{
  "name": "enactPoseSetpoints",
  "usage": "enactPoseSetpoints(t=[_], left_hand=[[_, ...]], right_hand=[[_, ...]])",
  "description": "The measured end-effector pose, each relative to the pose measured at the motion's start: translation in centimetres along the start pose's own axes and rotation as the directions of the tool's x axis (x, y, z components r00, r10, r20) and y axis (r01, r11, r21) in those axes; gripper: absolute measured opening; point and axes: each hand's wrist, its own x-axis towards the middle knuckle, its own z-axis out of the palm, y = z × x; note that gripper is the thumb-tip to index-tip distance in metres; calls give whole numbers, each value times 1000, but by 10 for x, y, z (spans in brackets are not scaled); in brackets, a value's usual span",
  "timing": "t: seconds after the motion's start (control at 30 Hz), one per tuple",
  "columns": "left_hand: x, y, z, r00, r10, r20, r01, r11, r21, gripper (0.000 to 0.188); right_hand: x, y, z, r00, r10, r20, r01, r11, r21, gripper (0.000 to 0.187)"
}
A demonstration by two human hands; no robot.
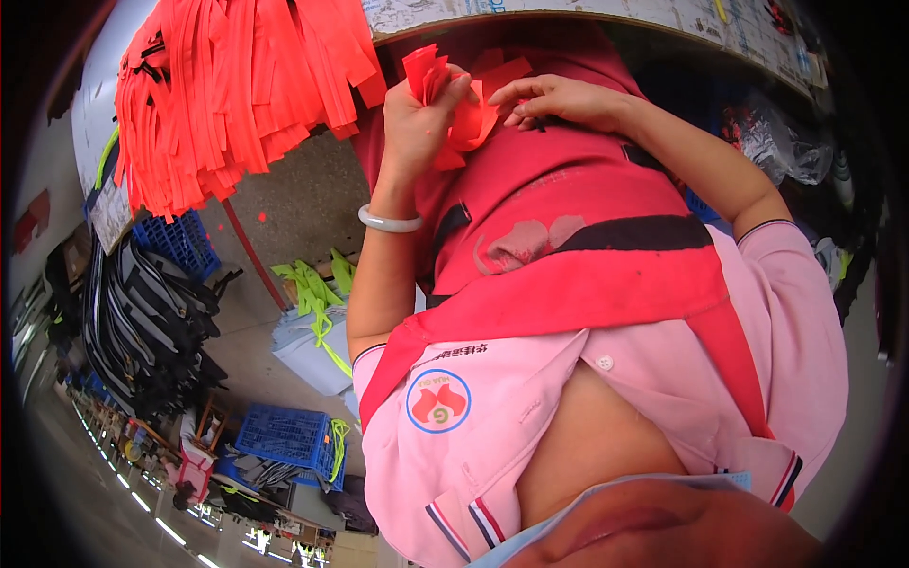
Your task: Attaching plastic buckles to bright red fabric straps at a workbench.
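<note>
My left hand (415,125), with a pale bangle on its wrist, is closed around folded red fabric strips (428,74). Their ends stick up above the fist, and more red cloth (471,128) hangs beside it, over my lap. To the right, my right hand (559,100) is held over the red apron (578,170), its fingers partly bent and apart. Its foremost fingertips come close to the hanging cloth; whether they touch it I cannot tell. A small dark bit (541,123) shows under these fingers, too small to name.
Many red strips (237,95) drape over the edge of a worktable (606,11) at far left. Below stand blue crates (284,435) and a bundle of black and grey strips (147,322). Yellow-green straps (317,289) lie on pale sheets. Clear plastic (781,147) is at right.
</note>
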Motion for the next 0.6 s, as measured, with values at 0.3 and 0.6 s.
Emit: enactPoseSetpoints(t=[0.3, 0.6], left_hand=[[0, -5, 6, 1000, 5, 11, -5, 999, 35, 9], [-6, -1, 6, 1000, -4, -16, 5, 999, 36, 11]], right_hand=[[3, 6, -10, 988, 153, -9, -153, 986, 68, 32], [19, 9, -16, 994, 67, 81, -14, 844, -536, 28]])
